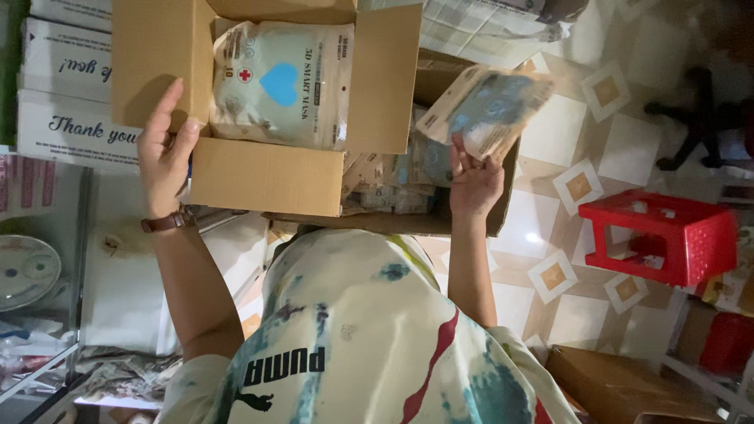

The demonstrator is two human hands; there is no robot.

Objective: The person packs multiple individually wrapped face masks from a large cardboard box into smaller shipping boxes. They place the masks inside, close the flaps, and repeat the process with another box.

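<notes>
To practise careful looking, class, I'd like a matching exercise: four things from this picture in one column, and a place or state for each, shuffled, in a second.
Things:
1. left hand
2. right hand
3. red plastic stool
4. packet with blue heart

Places or states:
A. lies tipped on the tiled floor
B. lies inside the small cardboard box
C. grips the small box's side
D. holds a blurred flat packet

Pairs: 1-C, 2-D, 3-A, 4-B

Dim warm indoor light; raised packet (488, 106) motion-blurred.
</notes>
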